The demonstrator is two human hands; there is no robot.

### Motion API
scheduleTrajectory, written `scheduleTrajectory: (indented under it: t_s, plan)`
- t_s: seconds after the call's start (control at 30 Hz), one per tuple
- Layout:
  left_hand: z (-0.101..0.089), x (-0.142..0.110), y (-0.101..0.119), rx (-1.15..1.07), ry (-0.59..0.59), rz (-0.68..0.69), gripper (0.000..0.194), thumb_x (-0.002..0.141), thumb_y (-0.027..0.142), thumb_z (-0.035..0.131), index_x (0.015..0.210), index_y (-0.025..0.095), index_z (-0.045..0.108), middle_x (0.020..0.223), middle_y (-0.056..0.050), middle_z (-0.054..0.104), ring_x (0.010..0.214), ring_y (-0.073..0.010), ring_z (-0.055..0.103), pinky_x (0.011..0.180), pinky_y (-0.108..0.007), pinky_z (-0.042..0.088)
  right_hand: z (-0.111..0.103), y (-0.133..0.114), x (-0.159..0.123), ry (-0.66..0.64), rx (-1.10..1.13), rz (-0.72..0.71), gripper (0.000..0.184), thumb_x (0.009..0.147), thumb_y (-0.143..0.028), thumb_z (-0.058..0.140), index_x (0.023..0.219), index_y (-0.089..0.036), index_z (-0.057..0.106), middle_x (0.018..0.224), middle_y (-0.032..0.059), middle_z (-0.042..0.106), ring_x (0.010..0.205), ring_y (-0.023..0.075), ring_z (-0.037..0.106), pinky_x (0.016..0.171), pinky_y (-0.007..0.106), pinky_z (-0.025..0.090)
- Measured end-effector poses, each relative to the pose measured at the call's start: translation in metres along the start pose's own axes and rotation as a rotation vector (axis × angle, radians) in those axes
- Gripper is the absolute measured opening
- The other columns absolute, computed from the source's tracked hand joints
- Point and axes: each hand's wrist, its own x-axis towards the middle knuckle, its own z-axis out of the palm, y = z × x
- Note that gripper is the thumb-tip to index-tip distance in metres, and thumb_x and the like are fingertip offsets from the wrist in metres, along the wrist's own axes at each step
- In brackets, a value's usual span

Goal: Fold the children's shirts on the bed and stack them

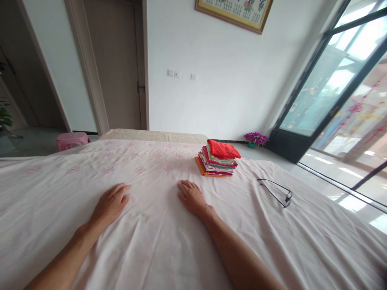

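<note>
Both hands rest palm down on a pale pink flowered sheet [151, 225]. My left hand [111, 202] lies left of centre, fingers stretched forward, with nothing in it. Right of centre, my right hand [192, 196] is flat on the cloth, its fingers slightly apart and holding nothing. Just beyond it and to the right stands a stack of folded cloths [218, 164] in several colours. A red folded cloth [223, 149] tops the stack, and an orange one shows at the bottom. Neither hand touches the stack.
A pair of glasses [286, 199] lies on the sheet at the right, its temples unfolded. Past the far edge are a pink stool [72, 141], a pot of purple flowers [255, 139] and a beige padded surface [157, 136]. A glass door [320, 88] stands at the right.
</note>
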Motion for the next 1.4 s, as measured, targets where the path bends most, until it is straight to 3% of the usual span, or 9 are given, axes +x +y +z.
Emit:
scheduleTrajectory:
  t_s: [0.27, 0.5, 0.73, 0.87, 1.13, 1.4]
  plan:
    - [0.004, 0.002, -0.004, -0.047, 0.036, 0.036, 0.047, 0.093, 0.033, 0.035, 0.126, 0.013, 0.062, 0.134, -0.012, 0.061, 0.125, -0.0237, 0.055, 0.111, -0.037, 0.039, -0.002, -0.002, -0.002, 0.017, -0.008, -0.009, 0.043, 0.096, -0.036, 0.047, 0.137, -0.024, 0.054, 0.146, 0.0074, 0.05, 0.137, 0.0223, 0.041, 0.117, 0.039, 0.025]
    - [-0.024, 0.0, 0.015, -0.049, 0.037, 0.004, 0.039, 0.091, 0.026, 0.039, 0.116, 0.017, 0.067, 0.119, -0.009, 0.068, 0.111, -0.0223, 0.06, 0.104, -0.035, 0.042, -0.001, -0.002, 0.001, -0.015, -0.013, 0.012, 0.045, 0.096, -0.035, 0.045, 0.139, -0.025, 0.053, 0.149, 0.0071, 0.047, 0.14, 0.0228, 0.037, 0.118, 0.042, 0.023]
    - [-0.043, -0.001, 0.031, 0.037, -0.057, -0.058, 0.035, 0.098, 0.027, 0.031, 0.095, 0.021, 0.065, 0.098, -0.008, 0.069, 0.093, -0.0203, 0.062, 0.083, -0.031, 0.045, 0.003, 0.0, 0.002, -0.008, -0.022, 0.009, 0.045, 0.097, -0.036, 0.044, 0.14, -0.023, 0.053, 0.149, 0.0076, 0.047, 0.14, 0.0226, 0.037, 0.118, 0.042, 0.023]
    - [-0.05, -0.002, 0.036, 0.064, -0.195, -0.109, 0.039, 0.1, 0.032, 0.025, 0.095, 0.02, 0.062, 0.088, -0.008, 0.072, 0.079, -0.0197, 0.067, 0.066, -0.029, 0.042, 0.005, 0.001, 0.003, -0.015, -0.031, 0.017, 0.045, 0.097, -0.036, 0.043, 0.14, -0.023, 0.053, 0.149, 0.0074, 0.046, 0.14, 0.0224, 0.037, 0.118, 0.041, 0.023]
    - [-0.05, 0.001, 0.037, 0.094, -0.301, -0.167, 0.052, 0.1, 0.04, 0.019, 0.098, 0.019, 0.066, 0.089, -0.015, 0.075, 0.081, -0.0273, 0.071, 0.066, -0.033, 0.043, 0.003, -0.001, 0.002, -0.018, -0.031, 0.016, 0.046, 0.098, -0.036, 0.042, 0.141, -0.022, 0.052, 0.15, 0.0072, 0.046, 0.141, 0.0224, 0.036, 0.118, 0.04, 0.022]
    - [-0.051, 0.003, 0.031, 0.038, -0.342, -0.248, 0.048, 0.097, 0.047, 0.02, 0.087, 0.025, 0.062, 0.092, -0.009, 0.075, 0.082, -0.0249, 0.069, 0.061, -0.03, 0.034, 0.003, -0.007, -0.003, -0.057, -0.038, 0.041, 0.048, 0.099, -0.035, 0.038, 0.145, -0.022, 0.045, 0.155, 0.0087, 0.039, 0.145, 0.0224, 0.029, 0.12, 0.042, 0.017]
